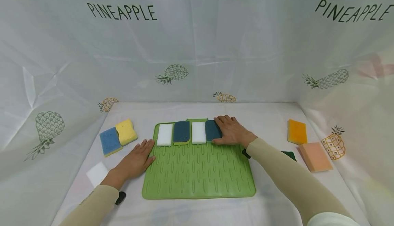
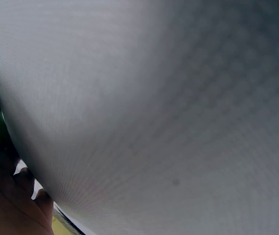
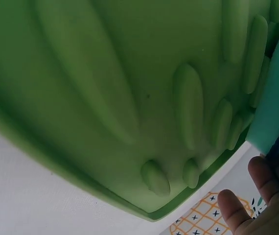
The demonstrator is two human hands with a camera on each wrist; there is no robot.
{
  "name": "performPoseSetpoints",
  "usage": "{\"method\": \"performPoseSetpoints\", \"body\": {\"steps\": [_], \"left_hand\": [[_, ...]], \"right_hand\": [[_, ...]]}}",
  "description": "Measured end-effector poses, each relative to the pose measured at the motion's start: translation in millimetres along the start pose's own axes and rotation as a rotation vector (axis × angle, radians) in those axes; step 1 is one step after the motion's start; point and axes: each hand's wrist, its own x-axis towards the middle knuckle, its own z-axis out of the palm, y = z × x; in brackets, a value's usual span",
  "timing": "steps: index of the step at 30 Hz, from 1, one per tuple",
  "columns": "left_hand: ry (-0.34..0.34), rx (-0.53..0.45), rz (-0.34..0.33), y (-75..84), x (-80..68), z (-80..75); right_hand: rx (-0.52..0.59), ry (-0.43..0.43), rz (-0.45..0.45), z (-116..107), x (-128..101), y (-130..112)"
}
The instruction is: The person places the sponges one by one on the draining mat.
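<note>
A green ribbed mat lies in the middle of the white table. Along its far edge sits a row of sponges: white, dark teal, white and dark teal. My right hand lies flat on the right end of that last sponge, thumb along its near edge. In the right wrist view the sponge's teal side stands on the mat beside my fingertips. My left hand rests palm down on the table, fingers straight, touching the mat's left edge.
A blue sponge and a yellow sponge lie at the left, a white one nearer me. At the right lie an orange sponge, a pink sponge and a dark green one. Pineapple-print sheets wall the table.
</note>
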Motion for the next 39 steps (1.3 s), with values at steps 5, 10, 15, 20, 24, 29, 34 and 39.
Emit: {"method": "performPoseSetpoints", "body": {"steps": [5, 10, 15, 20, 24, 29, 34, 39], "left_hand": [[0.002, -0.004, -0.001, 0.1, 0.0, 0.1], [0.002, -0.001, -0.002, -0.7, 0.1, 1.4], [0.003, -0.005, -0.007, -1.8, 0.5, 3.3], [-0.001, -0.003, -0.015, -3.3, 0.7, 5.7], [-0.007, 0.001, -0.018, -4.5, 1.1, 7.7], [-0.003, -0.009, -0.012, -4.3, 1.0, 7.8], [0.006, -0.013, -0.005, -2.3, 0.1, 5.2], [0.006, -0.013, -0.005, 0.1, -0.4, 1.9]], "right_hand": [[0.011, -0.011, 0.004, -2.5, -2.0, -0.7], [0.020, -0.028, 0.012, -4.7, -3.5, -1.5], [0.012, -0.029, 0.014, -9.7, -7.0, -1.2], [-0.016, 0.036, 0.005, -14.6, -16.8, 4.8], [-0.051, 0.171, -0.017, -16.6, -29.9, 16.1], [-0.110, 0.353, -0.026, -17.8, -52.2, 41.9], [-0.167, 0.427, -0.016, -20.7, -84.4, 80.1], [-0.247, 0.460, -0.011, -22.9, -125.6, 123.7]]}}
